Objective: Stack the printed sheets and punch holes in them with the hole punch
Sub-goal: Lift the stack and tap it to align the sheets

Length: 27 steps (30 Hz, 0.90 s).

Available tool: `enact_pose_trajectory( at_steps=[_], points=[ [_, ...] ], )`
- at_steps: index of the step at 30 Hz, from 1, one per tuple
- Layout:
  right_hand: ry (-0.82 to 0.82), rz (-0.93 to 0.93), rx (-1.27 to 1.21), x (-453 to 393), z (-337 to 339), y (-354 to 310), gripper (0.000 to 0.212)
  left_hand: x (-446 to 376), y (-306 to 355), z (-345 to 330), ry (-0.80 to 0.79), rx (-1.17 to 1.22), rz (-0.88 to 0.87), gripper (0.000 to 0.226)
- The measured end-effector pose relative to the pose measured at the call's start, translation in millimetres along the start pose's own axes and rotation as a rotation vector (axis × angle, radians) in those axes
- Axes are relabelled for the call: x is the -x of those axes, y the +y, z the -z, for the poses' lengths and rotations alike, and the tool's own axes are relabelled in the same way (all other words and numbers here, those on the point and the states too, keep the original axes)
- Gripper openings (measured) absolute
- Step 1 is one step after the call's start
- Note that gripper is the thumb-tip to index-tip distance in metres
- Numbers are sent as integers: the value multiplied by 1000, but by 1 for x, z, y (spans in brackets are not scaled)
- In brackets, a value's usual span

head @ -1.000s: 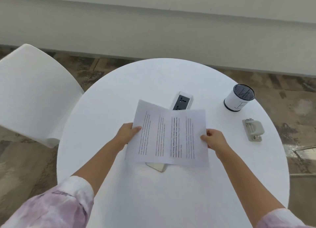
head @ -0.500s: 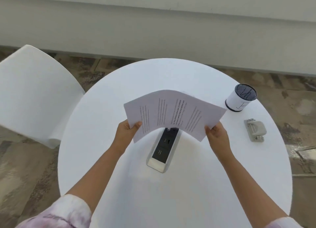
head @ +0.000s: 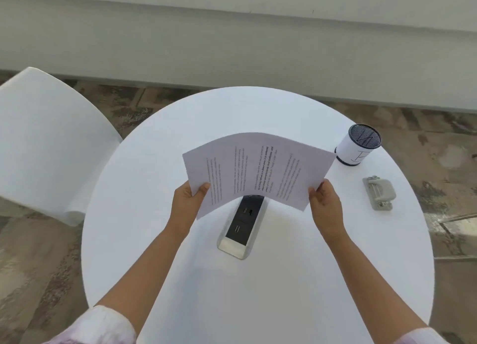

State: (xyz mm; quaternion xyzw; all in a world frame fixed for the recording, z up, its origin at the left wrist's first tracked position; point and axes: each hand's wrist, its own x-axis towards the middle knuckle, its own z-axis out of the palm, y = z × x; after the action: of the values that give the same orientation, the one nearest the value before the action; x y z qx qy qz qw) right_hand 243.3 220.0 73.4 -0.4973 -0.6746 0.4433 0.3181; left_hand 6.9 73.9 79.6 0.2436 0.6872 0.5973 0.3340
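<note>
The printed sheets (head: 258,171) are held up above the middle of the round white table (head: 154,253), bowed upward in an arch, with text in columns across them. My left hand (head: 189,202) pinches their left edge and my right hand (head: 322,202) pinches their right edge. How many sheets there are cannot be told. The grey hole punch (head: 379,192) lies on the table at the right, well apart from my right hand.
A power socket panel (head: 241,225) is set into the table's centre, partly under the sheets. A white mesh-topped cup (head: 357,145) stands at the back right. A white chair (head: 44,147) is at the left. A wall runs behind.
The sheets were lifted off the table and tilted up into an arch, uncovering the socket panel. Both hands rose with them and kept their grip.
</note>
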Motion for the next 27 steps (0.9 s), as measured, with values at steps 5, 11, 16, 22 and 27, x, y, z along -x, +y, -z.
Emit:
enact_pose_trajectory(
  at_steps=[5, 11, 16, 22, 27],
  points=[
    [-19, 6, 48, -2, 0, 3, 12, -1, 0, 0, -24, 27, 12, 20],
    [75, -23, 61, -14, 3, -13, 28, -6, 5, 2, -36, 141, 91, 10],
    [98, -318, -60, -11, -8, -19, 83, 2, 1, -7, -45, 395, 168, 19],
    [-233, -635, -713, 7, -39, -20, 37, 14, -12, -26, 41, 678, 322, 23],
    [-208, -460, -707, 1, -46, -26, 28, 20, -19, -27, 60, 693, 383, 23]
  ],
)
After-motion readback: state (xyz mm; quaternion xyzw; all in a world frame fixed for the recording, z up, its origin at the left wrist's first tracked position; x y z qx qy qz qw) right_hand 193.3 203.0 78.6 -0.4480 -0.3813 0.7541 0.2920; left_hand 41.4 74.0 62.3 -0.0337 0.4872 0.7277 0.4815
